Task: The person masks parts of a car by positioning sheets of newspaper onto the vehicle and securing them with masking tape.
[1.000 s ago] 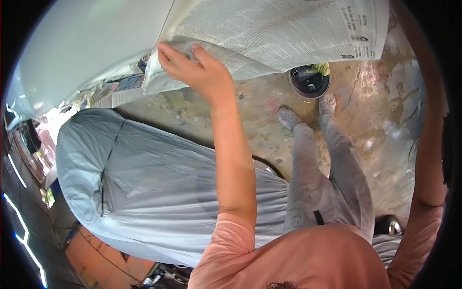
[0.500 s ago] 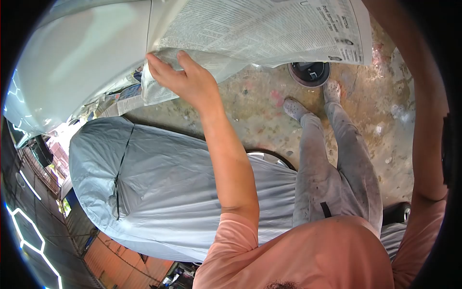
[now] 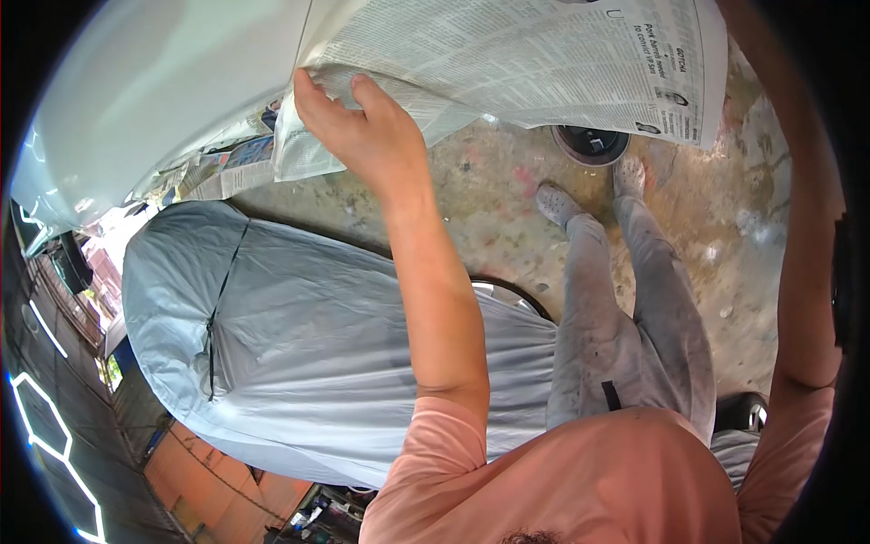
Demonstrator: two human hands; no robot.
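My left hand (image 3: 367, 136) reaches up to a large newspaper sheet (image 3: 544, 68). Its fingertips touch the sheet near the border with a pale, glossy car body panel (image 3: 181, 86). Thumb and fingers are apart, and the paper bends into a crease beside them. The sheet spreads right from the panel, its printed outer end hanging over the floor. My right arm (image 3: 807, 263) stretches up along the right edge; its hand lies outside the picture.
More newspaper (image 3: 227, 172) covers the lower panel. Behind me is a vehicle under a grey cover (image 3: 308, 317), tied with a black strap (image 3: 227, 290). A round dark container (image 3: 591, 145) stands by my feet on the stained concrete floor (image 3: 489, 208).
The newspaper's outer end has shifted right and down, showing more print. My left hand appears slightly higher and further right, still at the paper. The whole view has shifted a little.
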